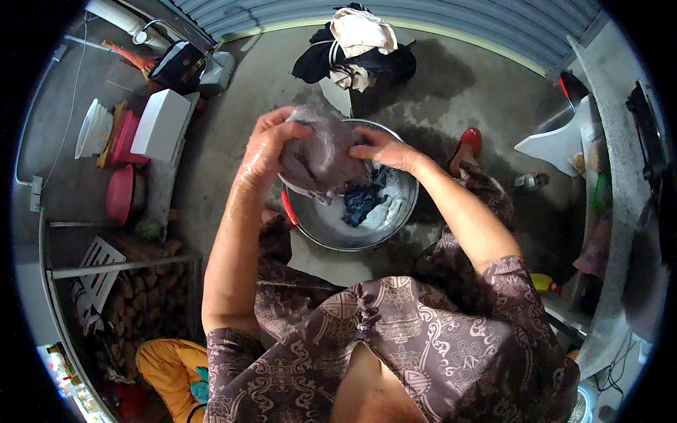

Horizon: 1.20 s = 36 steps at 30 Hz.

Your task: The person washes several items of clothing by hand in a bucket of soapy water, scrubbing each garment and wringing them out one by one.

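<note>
A wet grey-mauve cloth (330, 150) is stretched between my two hands, above the left part of a round metal basin (322, 242). My left hand (270, 140) grips its upper left edge, and my forearm looks wet. On the right side of the cloth, my right hand (383, 150) pinches it between thumb and fingers. Inside the basin lie a dark blue cloth (365, 201) and a pale blue cloth (391, 206) in cloudy, sudsy water. The basin has a red handle (289, 208) at its left. The cloth hides part of the rim.
Dark and cream clothes (365, 34) are heaped on a low stand beyond the basin. A glass jar (531, 181) lies on the wet floor at right. At left, a bench (164, 180) carries a white box (161, 124) and pink basins (120, 194). A metal-framed rack (127, 266) stands nearer.
</note>
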Motion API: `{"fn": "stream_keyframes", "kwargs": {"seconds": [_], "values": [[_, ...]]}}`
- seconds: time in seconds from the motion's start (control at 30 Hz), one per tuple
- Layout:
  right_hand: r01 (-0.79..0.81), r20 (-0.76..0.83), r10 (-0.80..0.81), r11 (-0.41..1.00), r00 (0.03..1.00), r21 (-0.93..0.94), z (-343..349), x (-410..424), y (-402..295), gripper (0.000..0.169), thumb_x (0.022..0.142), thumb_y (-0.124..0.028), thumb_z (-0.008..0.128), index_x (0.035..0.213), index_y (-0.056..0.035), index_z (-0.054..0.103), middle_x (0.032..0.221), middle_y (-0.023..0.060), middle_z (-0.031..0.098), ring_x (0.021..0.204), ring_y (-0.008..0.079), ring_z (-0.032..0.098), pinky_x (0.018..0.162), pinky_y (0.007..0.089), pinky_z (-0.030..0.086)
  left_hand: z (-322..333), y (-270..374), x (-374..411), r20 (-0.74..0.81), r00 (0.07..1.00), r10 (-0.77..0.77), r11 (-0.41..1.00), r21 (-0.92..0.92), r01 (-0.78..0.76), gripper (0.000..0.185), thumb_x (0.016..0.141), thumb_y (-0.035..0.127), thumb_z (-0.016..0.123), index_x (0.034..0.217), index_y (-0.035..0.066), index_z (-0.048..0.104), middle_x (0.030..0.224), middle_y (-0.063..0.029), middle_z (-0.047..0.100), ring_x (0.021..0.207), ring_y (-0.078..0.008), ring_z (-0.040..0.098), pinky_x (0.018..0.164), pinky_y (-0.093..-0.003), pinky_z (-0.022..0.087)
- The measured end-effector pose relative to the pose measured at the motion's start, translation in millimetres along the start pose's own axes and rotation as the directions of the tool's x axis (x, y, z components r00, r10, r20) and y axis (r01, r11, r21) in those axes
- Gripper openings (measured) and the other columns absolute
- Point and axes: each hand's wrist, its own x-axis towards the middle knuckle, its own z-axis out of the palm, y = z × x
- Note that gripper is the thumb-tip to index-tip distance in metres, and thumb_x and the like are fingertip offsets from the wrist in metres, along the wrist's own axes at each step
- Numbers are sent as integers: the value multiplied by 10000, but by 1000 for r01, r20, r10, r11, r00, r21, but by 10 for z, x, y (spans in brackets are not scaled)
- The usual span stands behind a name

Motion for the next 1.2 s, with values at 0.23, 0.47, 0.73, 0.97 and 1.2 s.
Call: {"fn": "stream_keyframes", "kwargs": {"seconds": [0.23,0.47,0.73,0.97,1.2], "values": [[168,-68,-166,985,984,27,89,339,-207,245,858,-179,544,1036,-11,556,865,47,602,765,119,541,700,274,450,8,475,-116,-37,984,173,985,26,-172,256,702,69,544,941,-17,575,850,-61,623,747,-151,596,730,-265,477],[231,-102,-251,957,963,-175,160,324,-592,277,871,-192,474,1077,-26,556,959,78,624,863,150,556,793,302,428,-4,690,-287,-91,947,309,947,-57,-315,225,716,72,546,924,-5,586,832,-47,623,726,-129,589,710,-248,472],[261,-120,-621,486,774,-834,274,209,-1488,257,884,-206,441,994,-8,564,915,175,620,922,232,579,787,336,426,-125,973,-431,-296,846,444,850,-161,-502,212,738,105,557,918,1,594,857,-61,619,777,-153,592,751,-268,463],[482,-170,-504,862,847,-157,25,664,-1757,350,921,-237,447,1198,-24,472,1083,85,559,945,145,485,843,328,406,-510,1022,-304,-303,870,390,833,-286,-473,231,831,167,524,993,7,566,934,-80,618,876,-205,589,839,-340,457],[-95,-392,103,995,914,40,-13,212,-32,191,835,-125,491,967,-27,588,858,70,606,831,159,551,745,285,440,228,-152,-179,-119,990,75,982,180,-53,323,780,278,656,989,37,606,878,-42,632,772,-127,586,723,-278,473]]}}
